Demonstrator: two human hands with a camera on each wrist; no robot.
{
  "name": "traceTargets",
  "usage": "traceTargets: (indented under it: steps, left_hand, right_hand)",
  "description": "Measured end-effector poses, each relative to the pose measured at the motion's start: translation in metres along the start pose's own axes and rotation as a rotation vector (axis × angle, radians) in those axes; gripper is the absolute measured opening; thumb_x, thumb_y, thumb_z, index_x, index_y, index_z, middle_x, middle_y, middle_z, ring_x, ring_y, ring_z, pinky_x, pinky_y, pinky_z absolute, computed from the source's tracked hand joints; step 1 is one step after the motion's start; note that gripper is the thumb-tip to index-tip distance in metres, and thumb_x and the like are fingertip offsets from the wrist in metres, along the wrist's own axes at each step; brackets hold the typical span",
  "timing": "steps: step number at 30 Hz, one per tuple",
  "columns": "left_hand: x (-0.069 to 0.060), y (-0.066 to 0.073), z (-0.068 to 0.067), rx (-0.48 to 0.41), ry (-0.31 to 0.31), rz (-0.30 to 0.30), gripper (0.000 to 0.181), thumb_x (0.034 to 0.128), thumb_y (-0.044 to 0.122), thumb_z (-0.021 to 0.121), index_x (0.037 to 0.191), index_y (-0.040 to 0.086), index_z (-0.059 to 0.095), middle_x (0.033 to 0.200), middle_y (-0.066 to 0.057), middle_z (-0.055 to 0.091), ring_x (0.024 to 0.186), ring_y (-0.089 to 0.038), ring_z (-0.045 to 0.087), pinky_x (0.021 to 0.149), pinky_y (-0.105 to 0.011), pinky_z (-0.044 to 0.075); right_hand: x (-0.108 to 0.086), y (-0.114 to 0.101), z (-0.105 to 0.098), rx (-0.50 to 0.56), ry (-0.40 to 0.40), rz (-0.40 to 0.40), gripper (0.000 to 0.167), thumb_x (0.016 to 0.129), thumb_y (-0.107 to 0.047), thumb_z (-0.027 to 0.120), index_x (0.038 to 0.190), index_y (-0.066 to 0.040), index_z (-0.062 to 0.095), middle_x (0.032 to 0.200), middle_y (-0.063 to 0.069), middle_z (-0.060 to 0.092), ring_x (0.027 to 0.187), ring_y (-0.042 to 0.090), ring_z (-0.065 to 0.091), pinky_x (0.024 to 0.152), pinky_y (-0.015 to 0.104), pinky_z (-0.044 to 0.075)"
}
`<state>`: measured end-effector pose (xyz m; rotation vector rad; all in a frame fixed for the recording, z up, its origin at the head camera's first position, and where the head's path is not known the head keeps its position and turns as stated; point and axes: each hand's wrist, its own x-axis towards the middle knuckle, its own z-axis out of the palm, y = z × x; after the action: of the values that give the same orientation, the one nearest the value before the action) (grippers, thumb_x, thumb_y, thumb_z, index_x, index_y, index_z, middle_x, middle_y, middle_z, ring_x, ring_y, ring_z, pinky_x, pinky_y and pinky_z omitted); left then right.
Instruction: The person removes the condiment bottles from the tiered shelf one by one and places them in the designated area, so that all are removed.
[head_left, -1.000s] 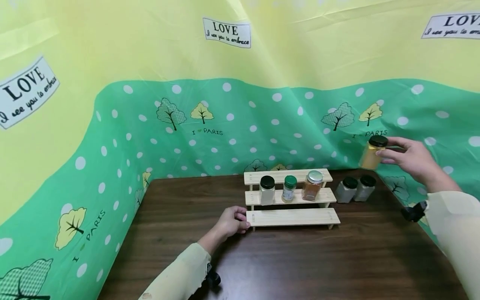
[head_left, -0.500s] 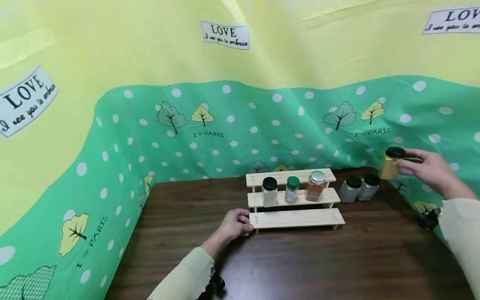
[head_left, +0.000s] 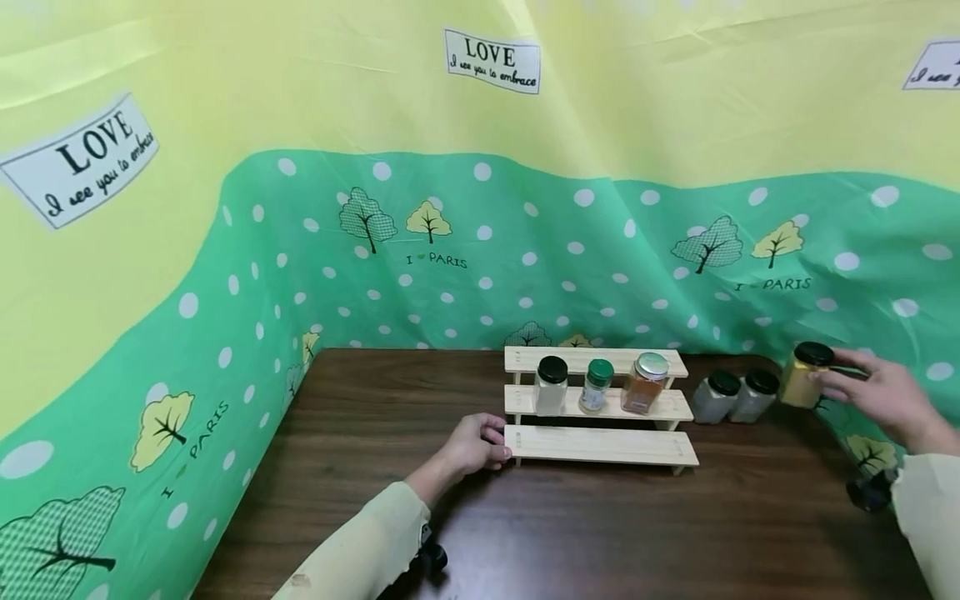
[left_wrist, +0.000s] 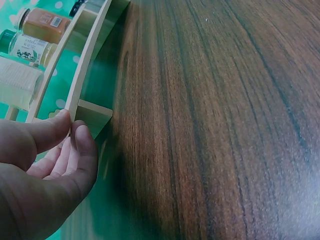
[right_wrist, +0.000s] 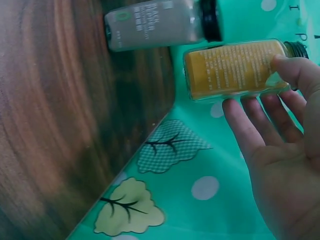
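My right hand [head_left: 888,398] holds a yellow-filled jar [head_left: 801,385] with a black lid, thumb on one side and fingers on the other; the right wrist view shows the jar [right_wrist: 232,70] beside a grey one [right_wrist: 155,25]. My left hand [head_left: 474,444] pinches the left end of the wooden rack's lowest shelf [head_left: 600,445], seen also in the left wrist view, thumb and fingertips at the shelf edge [left_wrist: 82,65]. On the middle shelf stand a black-lidded jar [head_left: 551,392], a green-lidded jar [head_left: 596,390] and a silver-lidded orange jar [head_left: 643,387].
Two black-lidded jars [head_left: 714,400] [head_left: 753,398] stand on the brown table [head_left: 600,533], right of the rack, near the held jar. Printed green and yellow cloth [head_left: 525,242] hangs behind and along both sides of the table.
My right hand has carried the yellow jar down and to the right, from above the two table jars to beside them. My left hand keeps its grip on the rack. The head view has shifted slightly.
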<state>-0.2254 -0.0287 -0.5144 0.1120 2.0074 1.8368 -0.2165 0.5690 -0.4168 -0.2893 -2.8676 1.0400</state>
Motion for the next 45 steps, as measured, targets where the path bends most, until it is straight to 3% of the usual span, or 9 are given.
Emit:
traceTargets:
  steps: [4,11,13,16,20,26,32,40,45]
  left_hand:
    - [-0.001,0.000,0.001,0.013,0.005,0.000,0.050,0.0818,-0.017,0.075,0.128,-0.007,0.058,0.100,-0.020,0.064,0.070,-0.019,0.067,0.063,-0.033,0.065]
    - [-0.001,0.001,0.001,0.015,0.016,0.001,0.050,0.0820,-0.017,0.075,0.128,-0.007,0.058,0.099,-0.018,0.064,0.071,-0.020,0.067,0.064,-0.035,0.065]
    - [0.000,0.001,0.001,0.015,0.020,0.003,0.050,0.0819,-0.017,0.075,0.128,-0.007,0.058,0.099,-0.018,0.064,0.071,-0.021,0.067,0.064,-0.036,0.065]
    - [0.000,-0.001,0.003,0.017,0.020,0.002,0.050,0.0818,-0.017,0.075,0.127,-0.007,0.058,0.099,-0.018,0.064,0.071,-0.021,0.068,0.064,-0.036,0.065]
    - [0.001,-0.001,0.007,0.018,0.010,-0.005,0.049,0.0821,-0.017,0.075,0.127,-0.006,0.059,0.099,-0.018,0.064,0.071,-0.021,0.068,0.065,-0.037,0.065]
    - [-0.001,0.002,0.007,0.019,0.012,-0.007,0.050,0.0819,-0.017,0.075,0.128,-0.007,0.059,0.099,-0.018,0.063,0.072,-0.023,0.069,0.065,-0.037,0.065]
    - [-0.001,0.002,0.004,0.009,0.026,-0.009,0.049,0.0821,-0.017,0.074,0.127,-0.007,0.059,0.098,-0.017,0.063,0.071,-0.021,0.068,0.063,-0.035,0.065]
    - [-0.001,0.002,0.003,0.016,0.030,-0.007,0.049,0.0824,-0.017,0.074,0.128,-0.007,0.058,0.099,-0.018,0.064,0.071,-0.020,0.067,0.063,-0.033,0.065]
    - [-0.001,0.002,0.003,0.019,0.031,-0.011,0.049,0.0822,-0.017,0.074,0.127,-0.006,0.059,0.098,-0.017,0.064,0.070,-0.019,0.067,0.063,-0.033,0.065]
  right_hand:
    - [-0.003,0.012,0.007,0.024,-0.019,0.028,0.086,0.107,-0.037,0.053,0.155,0.017,0.007,0.144,0.053,0.027,0.072,-0.023,0.044,0.065,0.046,0.061]
    - [0.002,0.030,0.020,0.082,-0.017,0.056,0.089,0.106,-0.039,0.053,0.156,0.016,0.005,0.145,0.052,0.027,0.073,-0.025,0.041,0.058,0.019,0.057]
    - [0.002,0.035,0.024,0.064,-0.013,0.074,0.089,0.106,-0.040,0.053,0.156,0.016,0.005,0.145,0.052,0.028,0.073,-0.019,0.047,0.062,0.028,0.061]
    - [-0.001,0.043,0.030,0.047,-0.016,0.130,0.091,0.106,-0.042,0.053,0.156,0.015,0.002,0.148,0.051,0.023,0.087,0.025,0.072,0.083,0.052,0.060]
    - [-0.006,0.056,0.038,0.074,-0.025,0.203,0.091,0.106,-0.041,0.052,0.156,0.014,-0.002,0.154,0.050,0.010,0.131,0.064,0.036,0.096,0.071,0.045]
    - [-0.001,0.067,0.048,0.068,0.014,0.184,0.076,0.108,-0.026,0.050,0.158,0.012,0.007,0.155,0.047,0.017,0.131,0.065,0.035,0.075,0.046,0.062]
    - [0.006,0.065,0.052,0.072,0.030,0.157,0.073,0.108,-0.020,0.050,0.159,0.009,0.007,0.155,0.047,0.018,0.126,0.065,0.038,0.055,0.016,0.054]
    - [0.007,0.062,0.054,0.059,0.039,0.118,0.068,0.109,-0.017,0.049,0.159,0.009,0.010,0.154,0.047,0.019,0.112,0.059,0.046,0.060,0.025,0.061]
    - [0.008,0.064,0.053,0.062,0.037,0.092,0.066,0.109,-0.017,0.050,0.156,0.013,0.016,0.149,0.049,0.026,0.082,0.008,0.057,0.061,0.025,0.061]
